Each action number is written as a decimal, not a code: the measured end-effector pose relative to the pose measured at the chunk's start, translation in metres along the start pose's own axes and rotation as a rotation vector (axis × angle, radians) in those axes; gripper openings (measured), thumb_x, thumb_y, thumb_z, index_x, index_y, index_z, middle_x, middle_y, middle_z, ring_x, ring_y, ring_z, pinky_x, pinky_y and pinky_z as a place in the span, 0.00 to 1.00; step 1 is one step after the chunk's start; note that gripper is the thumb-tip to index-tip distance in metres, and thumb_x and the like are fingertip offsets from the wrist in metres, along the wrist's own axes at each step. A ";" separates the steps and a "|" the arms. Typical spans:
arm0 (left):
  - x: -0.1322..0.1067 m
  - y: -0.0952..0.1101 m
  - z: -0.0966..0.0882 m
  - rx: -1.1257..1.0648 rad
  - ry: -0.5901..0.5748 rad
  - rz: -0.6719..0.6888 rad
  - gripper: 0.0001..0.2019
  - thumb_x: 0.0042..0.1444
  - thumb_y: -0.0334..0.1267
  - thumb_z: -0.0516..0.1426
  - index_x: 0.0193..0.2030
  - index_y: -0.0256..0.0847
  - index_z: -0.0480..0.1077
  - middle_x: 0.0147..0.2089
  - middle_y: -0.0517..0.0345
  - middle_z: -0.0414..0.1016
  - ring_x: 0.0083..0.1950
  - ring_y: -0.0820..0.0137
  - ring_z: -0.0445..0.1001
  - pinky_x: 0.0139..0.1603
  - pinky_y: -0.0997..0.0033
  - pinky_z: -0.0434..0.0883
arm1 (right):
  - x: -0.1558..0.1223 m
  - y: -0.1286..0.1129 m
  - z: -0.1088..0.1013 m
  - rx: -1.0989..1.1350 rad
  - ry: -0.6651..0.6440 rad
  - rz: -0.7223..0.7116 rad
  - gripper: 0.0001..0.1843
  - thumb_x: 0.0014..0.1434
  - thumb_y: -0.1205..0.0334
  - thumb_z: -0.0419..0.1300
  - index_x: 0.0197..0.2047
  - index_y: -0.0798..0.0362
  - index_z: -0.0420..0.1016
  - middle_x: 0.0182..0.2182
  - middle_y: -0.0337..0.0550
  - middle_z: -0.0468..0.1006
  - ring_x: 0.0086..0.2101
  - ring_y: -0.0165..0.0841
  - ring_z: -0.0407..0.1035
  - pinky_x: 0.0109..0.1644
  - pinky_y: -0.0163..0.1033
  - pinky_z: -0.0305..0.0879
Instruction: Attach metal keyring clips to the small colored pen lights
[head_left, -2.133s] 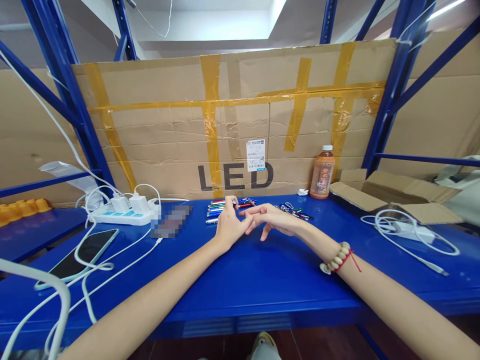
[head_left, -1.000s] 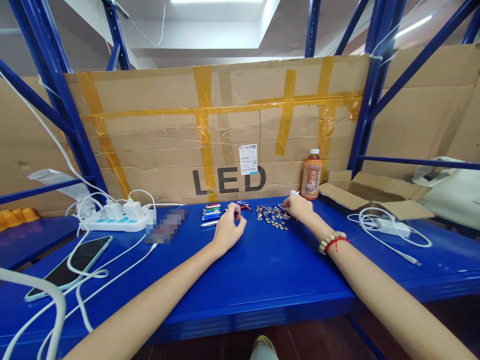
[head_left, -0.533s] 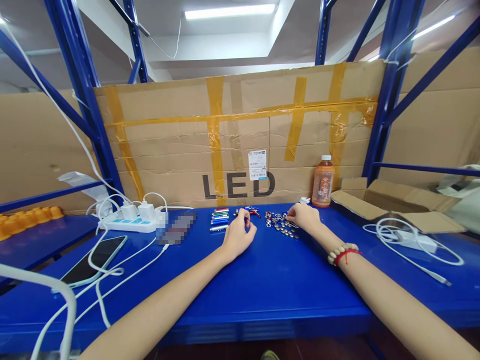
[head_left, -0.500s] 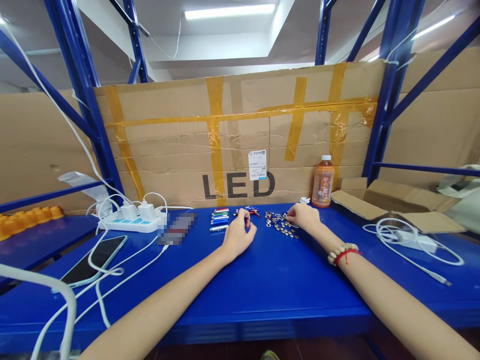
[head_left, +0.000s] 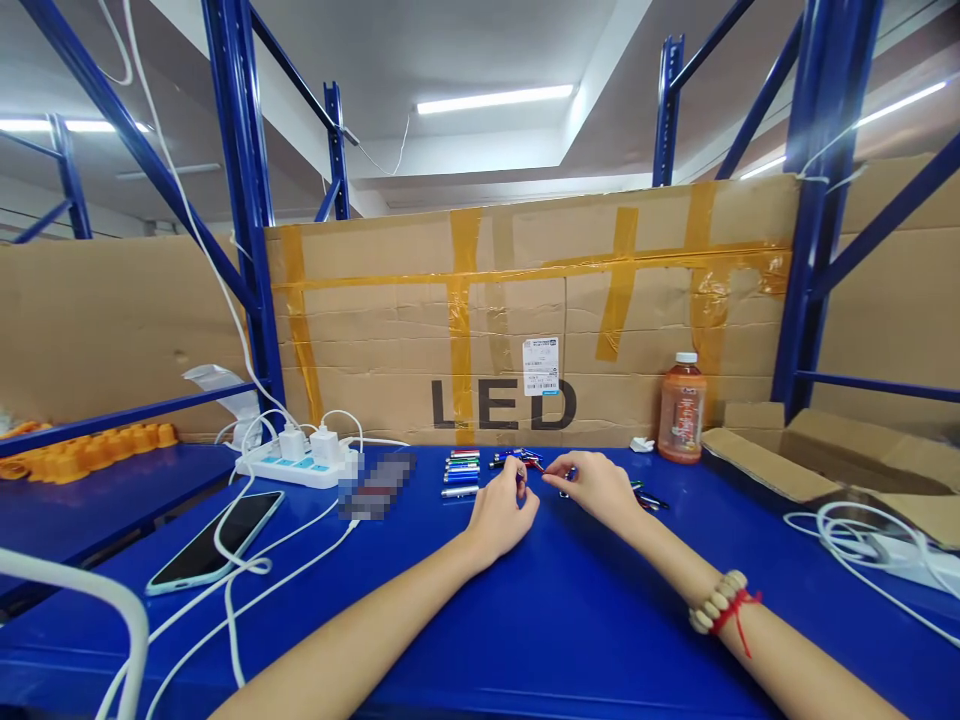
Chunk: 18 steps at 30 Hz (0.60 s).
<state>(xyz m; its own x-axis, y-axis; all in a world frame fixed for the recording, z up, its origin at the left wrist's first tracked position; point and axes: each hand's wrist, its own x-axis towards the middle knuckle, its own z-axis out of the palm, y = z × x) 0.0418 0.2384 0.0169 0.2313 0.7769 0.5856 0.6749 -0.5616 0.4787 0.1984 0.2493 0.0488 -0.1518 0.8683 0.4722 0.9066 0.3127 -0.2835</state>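
Observation:
My left hand point(head_left: 504, 512), fingers curled into a pinch, is over the blue tabletop; what it pinches is too small to make out. My right hand point(head_left: 594, 488) is close beside it, thumb and forefinger closed at their tips on something too small to name. A row of small coloured metallic tubes point(head_left: 461, 474) in red, green, blue and silver lies left of my left hand. Behind the fingertips is a loose group of blue and red tubes point(head_left: 517, 456). Past my right wrist, thin dark pieces point(head_left: 649, 497) show; my right hand hides much of the area there.
A bottle of orange drink point(head_left: 682, 410) and an open cardboard box point(head_left: 862, 470) stand at the right, near a coiled white cable point(head_left: 855, 540). On the left are a power strip point(head_left: 300, 468), a phone point(head_left: 217, 540) and white cords. Taped cardboard point(head_left: 375, 340) closes off the back.
My right hand has moved from the pile of small metal pieces toward my left hand, so their fingertips are now close. The camera view has tilted up and shifted left.

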 end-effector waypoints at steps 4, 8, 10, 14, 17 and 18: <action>0.000 -0.001 0.001 0.006 0.003 -0.006 0.06 0.49 0.30 0.47 0.34 0.42 0.52 0.25 0.65 0.60 0.26 0.75 0.61 0.27 0.77 0.55 | -0.002 -0.002 0.008 -0.008 -0.081 -0.047 0.08 0.50 0.54 0.56 0.32 0.44 0.75 0.31 0.33 0.75 0.33 0.28 0.67 0.28 0.29 0.51; 0.000 0.000 0.000 0.016 -0.010 -0.011 0.06 0.49 0.31 0.47 0.33 0.42 0.52 0.26 0.65 0.60 0.26 0.75 0.62 0.27 0.77 0.55 | -0.001 0.000 0.014 0.003 -0.114 -0.057 0.08 0.50 0.54 0.56 0.32 0.43 0.75 0.31 0.33 0.75 0.33 0.29 0.67 0.28 0.29 0.51; 0.000 0.001 -0.001 0.026 -0.030 -0.016 0.05 0.49 0.31 0.47 0.33 0.42 0.53 0.26 0.65 0.61 0.26 0.75 0.63 0.27 0.77 0.55 | -0.001 0.000 0.016 0.012 -0.112 -0.062 0.08 0.50 0.55 0.56 0.32 0.43 0.75 0.31 0.33 0.75 0.33 0.29 0.67 0.29 0.29 0.51; -0.001 0.004 -0.003 0.057 -0.065 -0.015 0.05 0.49 0.31 0.47 0.35 0.42 0.54 0.27 0.64 0.63 0.28 0.74 0.65 0.27 0.76 0.56 | -0.001 -0.001 0.017 0.000 -0.122 -0.066 0.10 0.50 0.56 0.54 0.33 0.44 0.75 0.30 0.34 0.75 0.34 0.29 0.67 0.29 0.29 0.53; -0.001 0.005 -0.003 0.078 -0.084 -0.014 0.06 0.49 0.31 0.47 0.35 0.42 0.54 0.28 0.64 0.63 0.29 0.73 0.65 0.28 0.76 0.56 | -0.002 -0.003 0.016 -0.015 -0.144 -0.059 0.10 0.49 0.57 0.54 0.32 0.45 0.76 0.30 0.35 0.75 0.34 0.29 0.67 0.30 0.30 0.54; -0.001 0.005 -0.003 0.081 -0.087 -0.009 0.06 0.50 0.31 0.47 0.35 0.42 0.54 0.28 0.64 0.63 0.29 0.73 0.65 0.28 0.76 0.56 | -0.003 -0.004 0.016 -0.016 -0.151 -0.060 0.10 0.50 0.56 0.54 0.31 0.45 0.76 0.30 0.35 0.75 0.34 0.29 0.67 0.30 0.30 0.54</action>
<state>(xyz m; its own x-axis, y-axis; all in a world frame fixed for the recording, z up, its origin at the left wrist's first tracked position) 0.0425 0.2340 0.0205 0.2825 0.8058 0.5205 0.7307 -0.5323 0.4275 0.1891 0.2515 0.0355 -0.2616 0.8967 0.3570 0.9002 0.3602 -0.2449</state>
